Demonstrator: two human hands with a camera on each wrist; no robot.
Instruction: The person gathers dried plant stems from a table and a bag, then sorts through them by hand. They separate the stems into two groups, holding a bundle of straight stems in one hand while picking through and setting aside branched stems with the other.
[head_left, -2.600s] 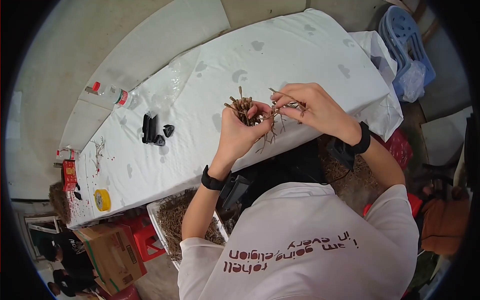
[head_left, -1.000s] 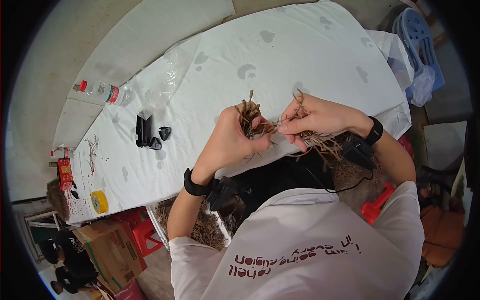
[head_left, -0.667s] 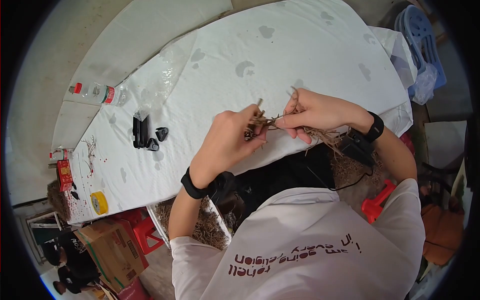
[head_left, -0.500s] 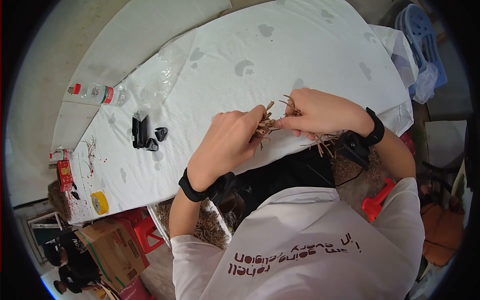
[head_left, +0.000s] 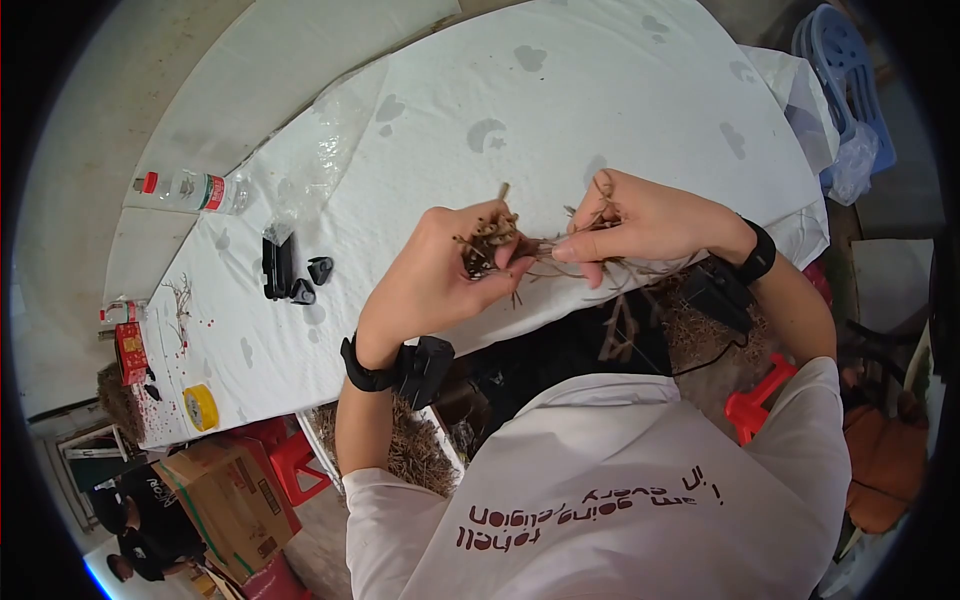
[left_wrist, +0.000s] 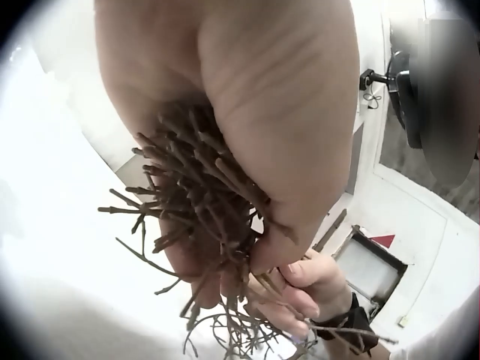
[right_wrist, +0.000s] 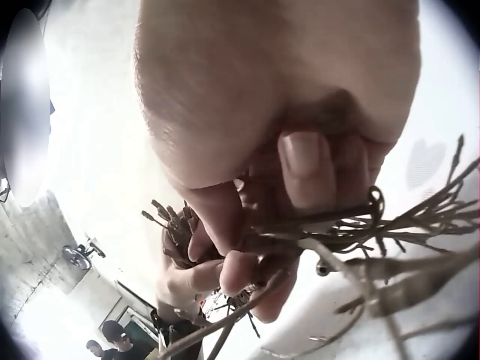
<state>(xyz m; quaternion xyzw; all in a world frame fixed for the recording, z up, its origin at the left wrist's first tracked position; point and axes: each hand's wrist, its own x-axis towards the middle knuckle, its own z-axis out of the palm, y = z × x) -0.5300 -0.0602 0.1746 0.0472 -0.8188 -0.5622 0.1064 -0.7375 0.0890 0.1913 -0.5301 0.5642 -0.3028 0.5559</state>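
My left hand [head_left: 430, 270] curls round a bundle of thin brown twigs [head_left: 488, 240] above the table's near edge. In the left wrist view the cut ends of the bundle [left_wrist: 199, 180] stick out of the palm. Close to its right, my right hand [head_left: 650, 225] pinches twigs between thumb and fingers, and branching ends [right_wrist: 420, 225] stretch away from it in the right wrist view. Several thin stems span the small gap between both hands. Some twigs hang below my right hand, over the dark lap.
On the white-covered table [head_left: 590, 90] are a black holder [head_left: 277, 268], small black parts [head_left: 320, 269], a bottle [head_left: 190, 190], yellow tape [head_left: 200, 406] and a red box [head_left: 130, 352]. Below stand a twig-filled container [head_left: 415, 450], a carton [head_left: 230, 505] and red stools [head_left: 295, 470]. Blue stools [head_left: 845, 70] stand far right.
Since half a second ago, my left hand has turned so the bundle's ends show again, and moved slightly left. My right hand keeps its pinch, with the twigs below it spread differently.
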